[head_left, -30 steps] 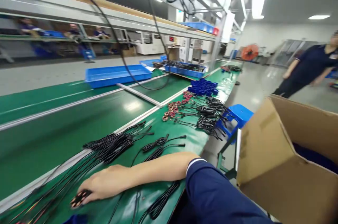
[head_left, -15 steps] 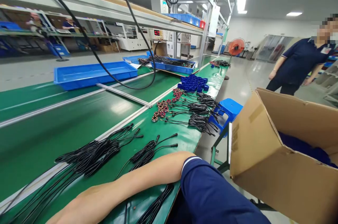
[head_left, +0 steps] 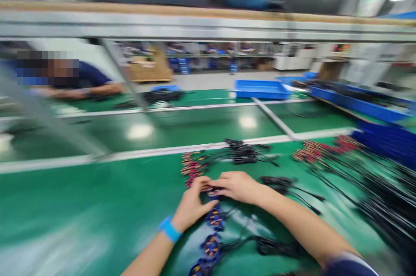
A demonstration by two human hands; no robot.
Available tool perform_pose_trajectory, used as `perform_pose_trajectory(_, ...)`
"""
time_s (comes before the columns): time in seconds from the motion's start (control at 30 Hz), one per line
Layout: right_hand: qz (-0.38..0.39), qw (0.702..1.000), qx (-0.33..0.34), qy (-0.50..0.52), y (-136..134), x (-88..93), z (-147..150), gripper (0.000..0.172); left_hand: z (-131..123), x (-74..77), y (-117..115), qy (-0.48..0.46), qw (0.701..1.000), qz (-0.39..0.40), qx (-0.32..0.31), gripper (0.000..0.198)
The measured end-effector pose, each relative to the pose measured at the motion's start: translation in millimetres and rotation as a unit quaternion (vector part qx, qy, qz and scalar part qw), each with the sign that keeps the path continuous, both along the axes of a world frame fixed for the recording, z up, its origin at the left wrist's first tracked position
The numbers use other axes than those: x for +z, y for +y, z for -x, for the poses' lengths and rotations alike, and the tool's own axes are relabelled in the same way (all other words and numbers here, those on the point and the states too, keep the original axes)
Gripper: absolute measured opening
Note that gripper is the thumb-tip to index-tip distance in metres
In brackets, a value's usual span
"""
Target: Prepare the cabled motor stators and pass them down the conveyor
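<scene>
My left hand (head_left: 191, 204), with a light blue band at the wrist, has its thumb and fingers around a dark blue plastic housing (head_left: 213, 193). From the other side my right hand (head_left: 238, 187) closes its fingertips on that same housing; the fingers partly hide it. Below the hands runs a row of similar blue housings (head_left: 212, 245) with copper-coloured round parts inside and black cables leading right. Just beyond the fingers lie several red and copper round parts (head_left: 191, 167), wired to a bundle of black cables (head_left: 242, 152). Motion blurs small details.
The green bench (head_left: 81, 215) carries more cable bundles (head_left: 390, 198) and a pile of blue housings (head_left: 386, 141) at right. Blue trays (head_left: 261, 89) stand farther back. A metal post (head_left: 65, 111) rises at left, near a co-worker (head_left: 94, 79) across the bench. A shelf beam (head_left: 195, 24) crosses above.
The view has swung left, from the bench's right end to the area in front. Both hands now show at a blue housing; earlier only my right arm showed, reaching left across the bench.
</scene>
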State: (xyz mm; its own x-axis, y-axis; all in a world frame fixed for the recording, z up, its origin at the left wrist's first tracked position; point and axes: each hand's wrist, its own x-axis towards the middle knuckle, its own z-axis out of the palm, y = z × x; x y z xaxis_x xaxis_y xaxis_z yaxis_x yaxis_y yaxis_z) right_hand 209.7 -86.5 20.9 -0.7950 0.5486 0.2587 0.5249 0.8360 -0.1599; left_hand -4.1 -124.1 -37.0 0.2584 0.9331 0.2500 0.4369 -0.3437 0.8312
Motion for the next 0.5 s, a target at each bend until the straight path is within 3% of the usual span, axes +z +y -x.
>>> perform_pose_trajectory(0.07, -0.010, 0.998, 0.047, 0.046, 9.6, -11.4, -3.6, 0.028, -4.1, 2.3, 4.6, -0.062, 0.998, 0.016, -0.019, 0.056)
perform_pose_trajectory(0.13, -0.033, 0.992, 0.096, 0.072, 23.1, -20.8, -5.7, 0.035, -1.1, -0.6, 12.6, -0.096, 0.995, 0.027, -0.018, 0.063)
perform_pose_trajectory(0.23, -0.080, 0.977, 0.160, 0.119, 33.4, -25.4, -10.1, 0.034, 0.7, -6.4, 15.0, -0.116, 0.993, 0.029, -0.002, 0.070)
perform_pose_trajectory(0.4, -0.124, 0.963, 0.196, 0.140, 34.2, -24.1, -17.2, 0.030, -5.4, -9.7, 10.4, -0.120, 0.992, 0.043, -0.007, 0.076)
perform_pose_trajectory(0.5, -0.126, 0.959, 0.214, 0.135, 44.2, -35.6, -22.8, 0.026, -4.1, -11.5, 12.9, -0.128, 0.991, 0.043, -0.026, 0.077)
